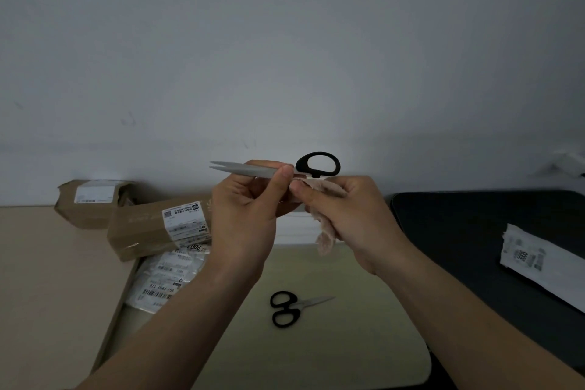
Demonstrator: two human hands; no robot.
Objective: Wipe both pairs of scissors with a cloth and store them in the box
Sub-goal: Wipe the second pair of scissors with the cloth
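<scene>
Steel scissors (240,169) sit pinched in our left grip (247,209) — held level so the right grip (351,222), pinching the cloth (326,242), can wipe them clean.

On the held scissors (250,170), cloth (326,239) and right hand (357,222) hide one loop.

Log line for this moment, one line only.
phase: wiping | left hand: pinches large scissors by blades | right hand: grips cloth at handle | small scissors: lying on table
</scene>
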